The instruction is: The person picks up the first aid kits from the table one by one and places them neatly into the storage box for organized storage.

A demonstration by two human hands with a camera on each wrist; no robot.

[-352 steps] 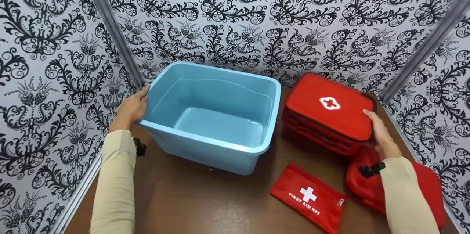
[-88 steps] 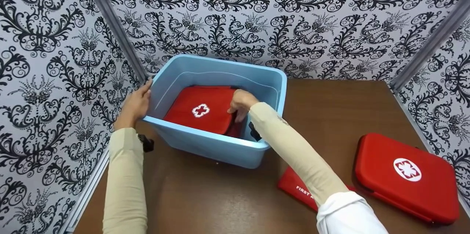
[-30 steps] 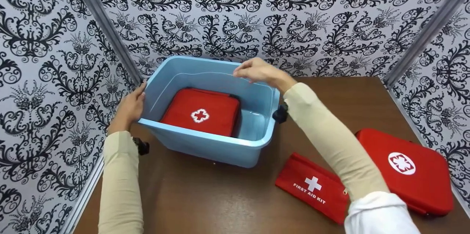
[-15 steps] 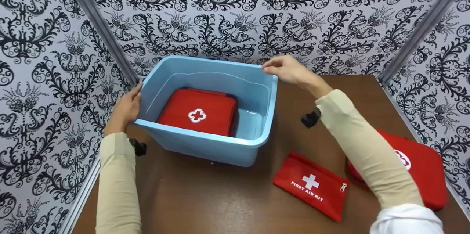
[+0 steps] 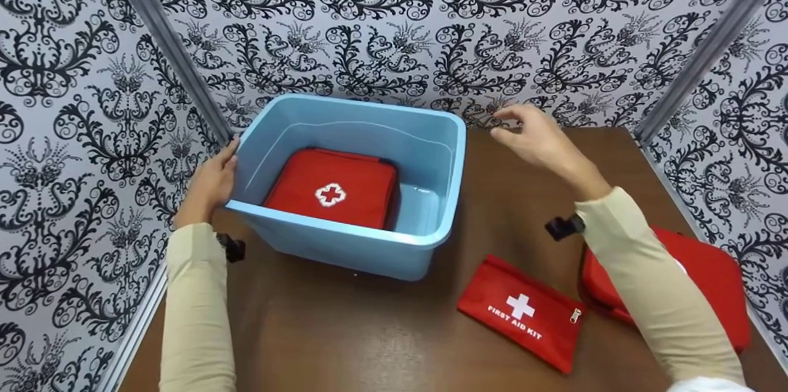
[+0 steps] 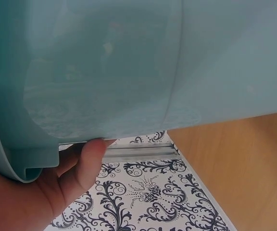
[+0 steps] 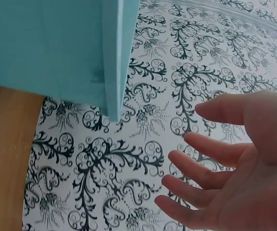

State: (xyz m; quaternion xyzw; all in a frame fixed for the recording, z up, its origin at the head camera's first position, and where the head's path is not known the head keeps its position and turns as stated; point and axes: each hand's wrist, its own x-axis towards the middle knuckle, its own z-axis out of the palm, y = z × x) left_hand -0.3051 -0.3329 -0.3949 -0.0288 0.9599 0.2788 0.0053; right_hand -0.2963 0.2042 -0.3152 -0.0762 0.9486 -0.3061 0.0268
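Note:
My left hand (image 5: 208,186) grips the left rim of a light blue plastic tub (image 5: 345,256). The left wrist view shows the left thumb (image 6: 91,161) against the tub's outer wall (image 6: 143,72). Inside the tub, toward its left side, lies a red first aid bag (image 5: 357,186) with a white-edged cross on top. Past the tub's right rim my right hand (image 5: 538,140) hangs in the air with nothing in it. Its fingers are spread and slightly bent in the right wrist view, apart from the tub wall (image 7: 42,48).
A flat red first aid pouch (image 5: 492,293) with a zip lies on the brown table (image 5: 345,336), right of the tub. Farther right a red hard case (image 5: 708,281) is partly covered by my right sleeve (image 5: 652,293). Patterned walls (image 5: 394,23) close in the back and sides.
Earlier the right hand held the first aid bag beside the tub, then had it inside. It has since let go, risen out and moved right past the rim. The left hand stayed on the rim.

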